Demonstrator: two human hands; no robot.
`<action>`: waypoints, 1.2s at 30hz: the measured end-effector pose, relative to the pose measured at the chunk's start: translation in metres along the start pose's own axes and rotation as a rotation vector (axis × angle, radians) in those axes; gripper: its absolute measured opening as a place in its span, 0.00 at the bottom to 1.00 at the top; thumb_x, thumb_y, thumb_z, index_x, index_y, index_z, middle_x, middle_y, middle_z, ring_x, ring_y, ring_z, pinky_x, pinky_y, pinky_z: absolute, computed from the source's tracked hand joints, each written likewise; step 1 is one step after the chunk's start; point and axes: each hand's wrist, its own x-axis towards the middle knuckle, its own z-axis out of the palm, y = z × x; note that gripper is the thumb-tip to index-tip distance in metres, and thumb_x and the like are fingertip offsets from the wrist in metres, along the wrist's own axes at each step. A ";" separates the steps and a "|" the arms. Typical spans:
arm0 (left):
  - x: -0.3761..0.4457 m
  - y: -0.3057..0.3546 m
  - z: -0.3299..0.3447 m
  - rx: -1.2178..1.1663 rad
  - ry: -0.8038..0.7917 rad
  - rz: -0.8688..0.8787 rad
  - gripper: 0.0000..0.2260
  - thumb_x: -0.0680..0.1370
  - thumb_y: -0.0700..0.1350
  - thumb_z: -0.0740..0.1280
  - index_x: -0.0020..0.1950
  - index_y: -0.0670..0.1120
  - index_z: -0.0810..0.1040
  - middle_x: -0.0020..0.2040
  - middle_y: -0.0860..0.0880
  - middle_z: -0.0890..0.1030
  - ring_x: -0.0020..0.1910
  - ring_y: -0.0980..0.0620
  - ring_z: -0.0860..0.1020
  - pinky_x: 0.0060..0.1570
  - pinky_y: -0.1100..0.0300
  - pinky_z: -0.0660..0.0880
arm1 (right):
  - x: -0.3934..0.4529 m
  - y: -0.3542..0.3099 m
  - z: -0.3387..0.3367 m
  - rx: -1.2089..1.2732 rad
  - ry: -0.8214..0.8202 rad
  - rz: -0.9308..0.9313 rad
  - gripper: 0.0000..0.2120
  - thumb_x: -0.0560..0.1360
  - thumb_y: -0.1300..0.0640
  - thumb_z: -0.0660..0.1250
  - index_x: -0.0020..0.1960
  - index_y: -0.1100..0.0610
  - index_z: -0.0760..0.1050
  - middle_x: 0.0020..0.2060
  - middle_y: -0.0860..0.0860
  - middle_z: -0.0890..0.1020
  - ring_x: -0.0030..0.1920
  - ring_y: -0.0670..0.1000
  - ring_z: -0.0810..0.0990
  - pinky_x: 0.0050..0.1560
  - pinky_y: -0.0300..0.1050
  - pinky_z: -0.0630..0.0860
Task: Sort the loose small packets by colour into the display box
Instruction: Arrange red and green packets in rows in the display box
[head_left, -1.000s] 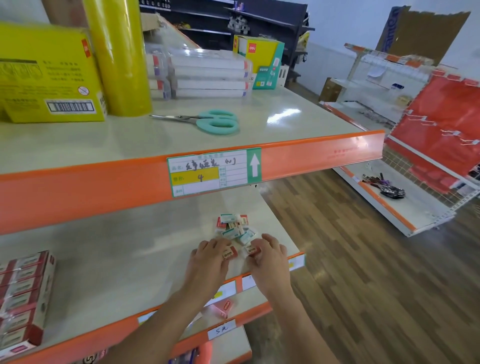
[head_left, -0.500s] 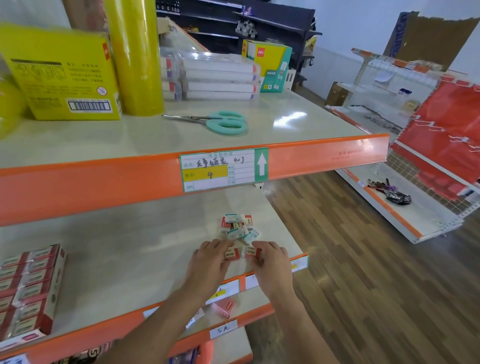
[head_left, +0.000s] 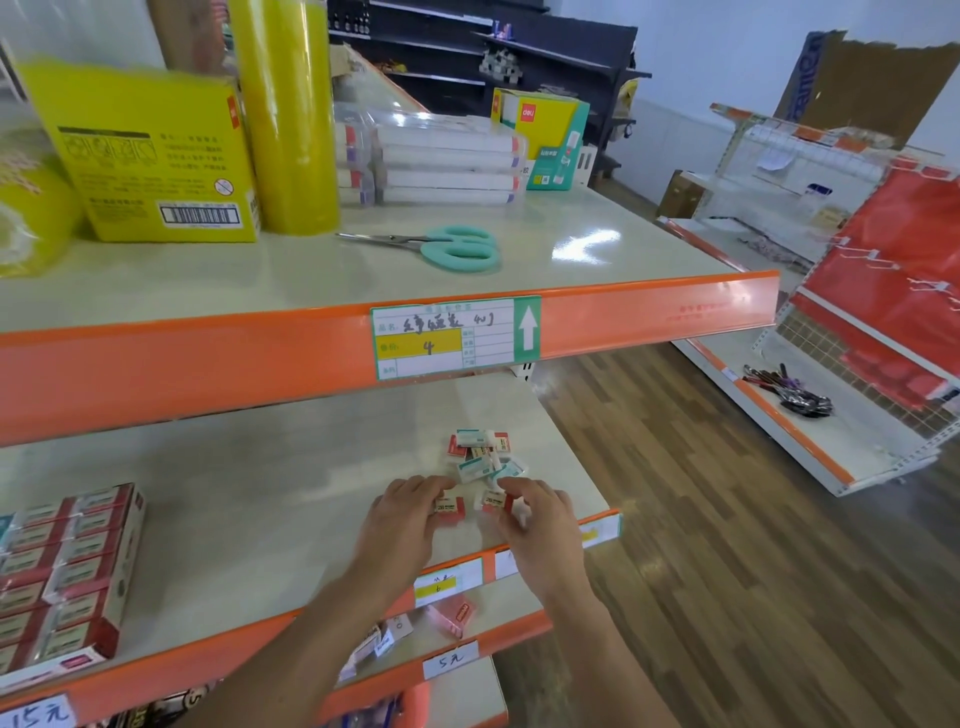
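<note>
On the cream middle shelf (head_left: 218, 525) both hands work at the near edge of a small heap of loose red-and-white and teal-and-white paper packets (head_left: 480, 454). The left hand (head_left: 402, 525) has its grip pinched on one red-and-white packet (head_left: 450, 508), and the right hand (head_left: 535, 525) pinches a second red-and-white packet (head_left: 494, 503) just beside it, both lying at or just above the shelf surface. The red cardboard display box (head_left: 111, 636), already lined with rows of red packets, sits well apart at the far left of the same shelf. The step in hand looks like gathering reds. To do it well, stack the two held packets squarely with labels facing the same way, pull any more reds from the heap while leaving the teal ones behind, then carry them across together and seat them flush in a red row.
</note>
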 end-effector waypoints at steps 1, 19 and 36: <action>-0.001 -0.001 -0.002 0.002 0.006 -0.006 0.16 0.75 0.40 0.68 0.62 0.51 0.76 0.52 0.52 0.80 0.52 0.49 0.75 0.49 0.55 0.73 | 0.000 -0.001 0.000 -0.002 -0.004 -0.006 0.17 0.77 0.50 0.69 0.65 0.49 0.76 0.60 0.43 0.79 0.53 0.43 0.66 0.51 0.38 0.68; -0.025 -0.041 -0.049 0.063 0.101 -0.096 0.17 0.71 0.37 0.73 0.57 0.50 0.80 0.49 0.52 0.82 0.49 0.47 0.78 0.45 0.54 0.75 | 0.003 -0.045 0.042 0.001 -0.098 -0.139 0.17 0.76 0.46 0.70 0.63 0.47 0.77 0.59 0.42 0.80 0.60 0.47 0.73 0.60 0.41 0.71; -0.053 -0.086 -0.101 0.065 0.135 -0.187 0.17 0.74 0.39 0.69 0.62 0.52 0.76 0.51 0.52 0.80 0.50 0.49 0.76 0.48 0.54 0.74 | 0.003 -0.090 0.098 0.067 -0.102 -0.314 0.15 0.73 0.49 0.74 0.59 0.48 0.80 0.52 0.41 0.82 0.53 0.48 0.76 0.53 0.34 0.66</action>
